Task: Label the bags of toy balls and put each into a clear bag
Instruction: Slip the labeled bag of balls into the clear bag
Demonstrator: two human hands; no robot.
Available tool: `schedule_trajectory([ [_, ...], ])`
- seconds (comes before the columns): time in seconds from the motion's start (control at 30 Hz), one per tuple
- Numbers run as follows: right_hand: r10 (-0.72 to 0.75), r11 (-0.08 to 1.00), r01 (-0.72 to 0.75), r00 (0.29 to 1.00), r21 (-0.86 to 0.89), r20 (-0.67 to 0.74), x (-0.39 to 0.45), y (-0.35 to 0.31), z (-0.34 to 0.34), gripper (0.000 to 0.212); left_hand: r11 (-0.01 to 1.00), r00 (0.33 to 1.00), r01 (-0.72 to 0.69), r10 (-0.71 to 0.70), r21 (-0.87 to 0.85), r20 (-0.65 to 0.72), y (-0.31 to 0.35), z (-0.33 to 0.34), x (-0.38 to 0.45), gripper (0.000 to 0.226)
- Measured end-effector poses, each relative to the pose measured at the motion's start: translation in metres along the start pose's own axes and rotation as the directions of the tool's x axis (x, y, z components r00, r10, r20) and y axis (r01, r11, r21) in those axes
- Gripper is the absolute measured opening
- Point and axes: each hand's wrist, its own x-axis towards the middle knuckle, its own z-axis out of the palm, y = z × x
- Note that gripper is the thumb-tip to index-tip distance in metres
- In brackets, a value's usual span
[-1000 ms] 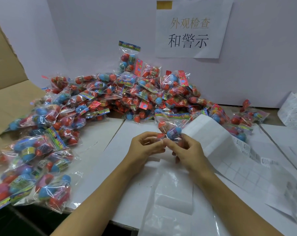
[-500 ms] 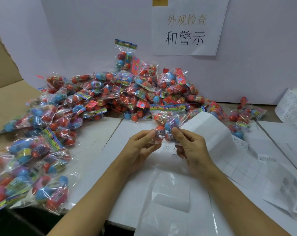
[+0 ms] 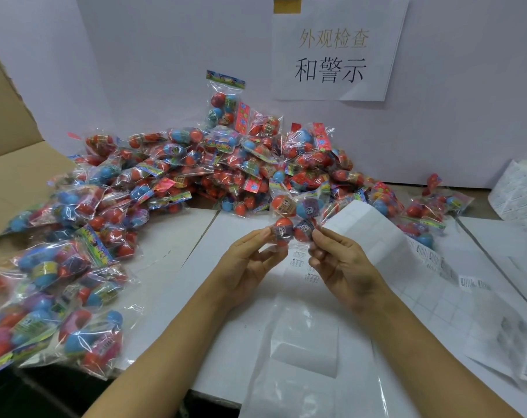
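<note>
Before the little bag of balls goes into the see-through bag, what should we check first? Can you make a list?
1. Small crinkly bag of red and blue toy balls held by both hands, left hand and right hand: ok.
2. Label stuck on it: cannot tell.
3. Flat clear plastic bag lying close below the hands: ok.
4. Clear bag's mouth open: cannot tell.
5. White label sheets near the right hand: ok.

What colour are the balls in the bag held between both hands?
Mostly red-orange, with at least one blue, in the held bag between the left hand and right hand; head view.
</note>
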Motion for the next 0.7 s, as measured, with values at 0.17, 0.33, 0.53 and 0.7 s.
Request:
schedule_trajectory([
  [0.17,0.044,0.998,-0.045,0.999,0.054,0.029,0.001,-0.001,-0.001,0.021,1.000,1.000,0.008,-0.009,-0.018,-0.013,0.003,-0.002,0.002,0.019],
  [0.33,0.043,0.998,-0.045,0.998,0.049,0.044,0.003,0.002,-0.003,0.027,1.000,1.000,-0.001,0.000,-0.027,-0.024,0.005,-0.004,0.002,0.021],
  [0.53,0.079,0.997,-0.079,0.997,0.003,-0.003,0.002,0.007,0.000,0.035,0.999,0.994,0.031,-0.033,-0.019,-0.105,0.005,-0.010,0.005,0.038],
  [0.7,0.055,0.987,-0.071,0.992,-0.145,-0.117,0.005,0.012,0.005,0.044,0.979,0.973,-0.092,0.127,0.184,-0.190,0.002,-0.012,0.007,0.021],
])
